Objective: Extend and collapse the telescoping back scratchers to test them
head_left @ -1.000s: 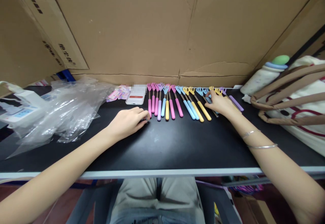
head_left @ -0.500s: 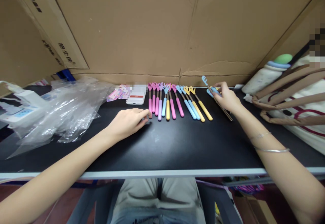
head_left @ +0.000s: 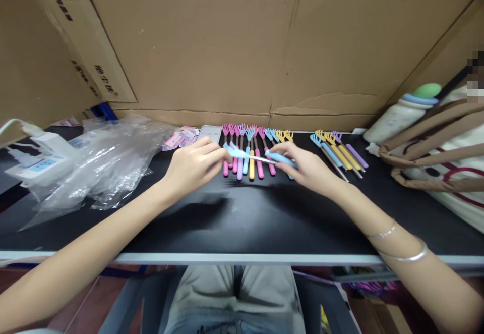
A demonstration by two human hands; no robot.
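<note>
A light blue back scratcher (head_left: 262, 159) with a metal rod is held crosswise above the table, between my two hands. My left hand (head_left: 194, 162) is closed at its claw end. Around its blue handle, the fingers of my right hand (head_left: 308, 165) are closed. Behind and below it lies a row of back scratchers in pink, purple, blue and yellow, among them a yellow-handled one (head_left: 251, 166); my hands cover part of the row. Further right lies a smaller group with blue, yellow and purple ones, including a yellow back scratcher (head_left: 342, 153).
Clear plastic bags (head_left: 109, 167) lie at the left beside a white power strip (head_left: 41, 160). A phone (head_left: 210, 133) and pink printed cards (head_left: 179, 138) are at the back. A white bottle (head_left: 397, 117) and a bag with brown straps (head_left: 434, 152) stand at the right. Cardboard (head_left: 204, 41) walls the back.
My right hand has moved from the right group to the middle with a blue back scratcher. My left hand has risen slightly and now grips its claw end.
</note>
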